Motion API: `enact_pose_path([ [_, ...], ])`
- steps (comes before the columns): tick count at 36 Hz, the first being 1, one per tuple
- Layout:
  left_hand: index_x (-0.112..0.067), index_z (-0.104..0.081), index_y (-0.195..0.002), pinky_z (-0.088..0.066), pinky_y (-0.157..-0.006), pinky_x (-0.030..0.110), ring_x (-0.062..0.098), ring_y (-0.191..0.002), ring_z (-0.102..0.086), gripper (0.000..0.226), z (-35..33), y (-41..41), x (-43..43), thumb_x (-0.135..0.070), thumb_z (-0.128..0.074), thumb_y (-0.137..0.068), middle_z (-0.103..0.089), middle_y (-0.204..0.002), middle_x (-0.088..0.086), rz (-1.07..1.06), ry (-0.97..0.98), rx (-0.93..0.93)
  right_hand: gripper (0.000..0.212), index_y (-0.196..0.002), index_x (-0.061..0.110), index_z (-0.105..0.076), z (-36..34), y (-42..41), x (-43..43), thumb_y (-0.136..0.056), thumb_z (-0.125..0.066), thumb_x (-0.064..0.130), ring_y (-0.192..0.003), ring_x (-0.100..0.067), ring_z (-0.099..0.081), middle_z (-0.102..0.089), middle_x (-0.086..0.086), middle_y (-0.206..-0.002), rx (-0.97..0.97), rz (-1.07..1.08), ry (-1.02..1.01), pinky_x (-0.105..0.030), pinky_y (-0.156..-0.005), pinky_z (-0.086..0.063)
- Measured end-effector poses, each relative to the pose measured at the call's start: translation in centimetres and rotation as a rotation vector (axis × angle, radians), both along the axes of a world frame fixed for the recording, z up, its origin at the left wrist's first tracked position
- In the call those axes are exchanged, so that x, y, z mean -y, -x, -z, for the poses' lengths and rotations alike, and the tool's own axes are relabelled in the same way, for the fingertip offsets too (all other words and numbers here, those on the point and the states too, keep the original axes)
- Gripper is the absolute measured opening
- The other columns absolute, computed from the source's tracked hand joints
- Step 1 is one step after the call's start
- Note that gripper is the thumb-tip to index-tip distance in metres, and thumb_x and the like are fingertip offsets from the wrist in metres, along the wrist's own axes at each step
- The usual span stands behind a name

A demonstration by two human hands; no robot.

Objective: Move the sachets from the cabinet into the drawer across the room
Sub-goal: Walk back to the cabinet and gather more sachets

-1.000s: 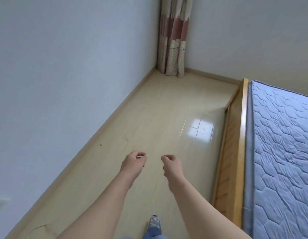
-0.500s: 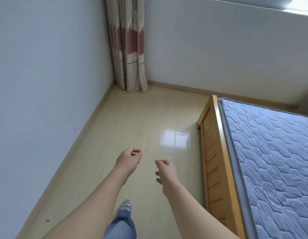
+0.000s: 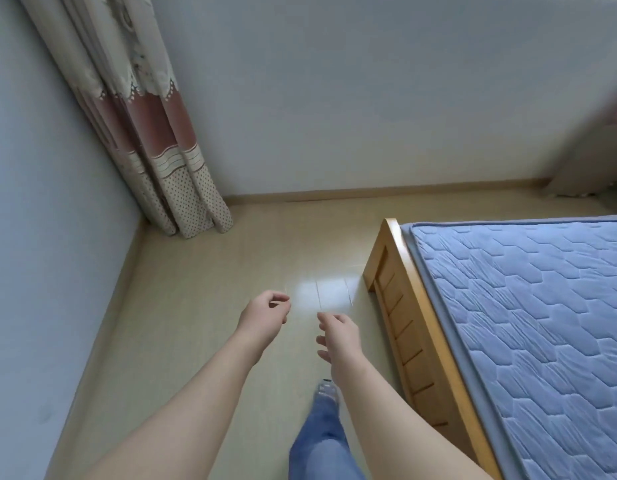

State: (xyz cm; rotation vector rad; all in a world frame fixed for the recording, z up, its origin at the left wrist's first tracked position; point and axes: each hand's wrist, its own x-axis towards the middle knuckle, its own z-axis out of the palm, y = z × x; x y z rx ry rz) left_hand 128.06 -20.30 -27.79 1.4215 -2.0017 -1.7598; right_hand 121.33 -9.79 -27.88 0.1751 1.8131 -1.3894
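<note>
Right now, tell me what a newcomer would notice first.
The blue quilted mattress on its wooden frame fills the right side. A patterned curtain hangs in the far left corner. At centre the left hand and right hand reach forward, fingers curled; whether they hold anything is unclear.

No text, label, brand, number or sign can be read; none on the beige-and-pink patterned fabric curtain (image 3: 154, 150); none on the blue quilted mattress (image 3: 525, 323).
</note>
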Motion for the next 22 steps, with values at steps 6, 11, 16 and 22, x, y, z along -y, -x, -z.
enact_pose_path([
  [6, -0.021, -0.06, -0.1, -0.041, -0.074, 0.028, 0.021, -0.094, -0.061, 0.011, -1.0, 13.1, 6.7, -0.021, -0.052, -0.093, -0.062, -0.088, -0.002, 0.033, 0.005, 0.0, 0.013, -0.103, 0.012, -0.053, -1.8, 13.3, 6.1, -0.094, -0.05, 0.022, -0.088, -0.018, -0.049, -0.052, 0.0, -0.089, -0.041, -0.021, 0.001, -0.033, -0.081, -0.043],
  [11, -0.024, -0.059, -0.094, -0.041, -0.072, 0.026, 0.017, -0.085, -0.06, 0.008, -1.2, 22.2, 11.1, -0.019, -0.052, -0.092, -0.061, -0.086, -0.005, 0.067, -0.036, 0.01, 0.014, -0.104, 0.01, -0.052, -2.7, 22.2, 10.5, -0.095, -0.049, 0.02, -0.077, -0.017, -0.046, -0.047, 0.002, -0.079, -0.008, 0.033, -0.01, -0.03, -0.074, -0.039],
  [16, -0.02, -0.06, -0.098, -0.041, -0.068, 0.026, 0.017, -0.084, -0.059, 0.011, -0.3, 31.1, 16.6, -0.017, -0.051, -0.093, -0.061, -0.085, -0.002, 0.115, -0.04, 0.009, 0.008, -0.098, 0.011, -0.05, -1.8, 30.3, 15.8, -0.095, -0.05, 0.019, -0.084, -0.019, -0.047, -0.047, 0.001, -0.078, 0.017, 0.095, -0.041, -0.035, -0.078, -0.043],
  [22, -0.018, -0.059, -0.095, -0.039, -0.059, 0.022, 0.018, -0.082, -0.056, 0.012, 0.5, 42.6, 25.6, -0.011, -0.049, -0.093, -0.059, -0.089, 0.001, 0.19, -0.007, -0.008, 0.009, -0.085, 0.017, -0.049, -0.1, 41.2, 23.9, -0.094, -0.05, 0.019, -0.069, -0.016, -0.044, -0.045, 0.001, -0.072, -0.008, 0.177, -0.059, -0.029, -0.065, -0.038],
])
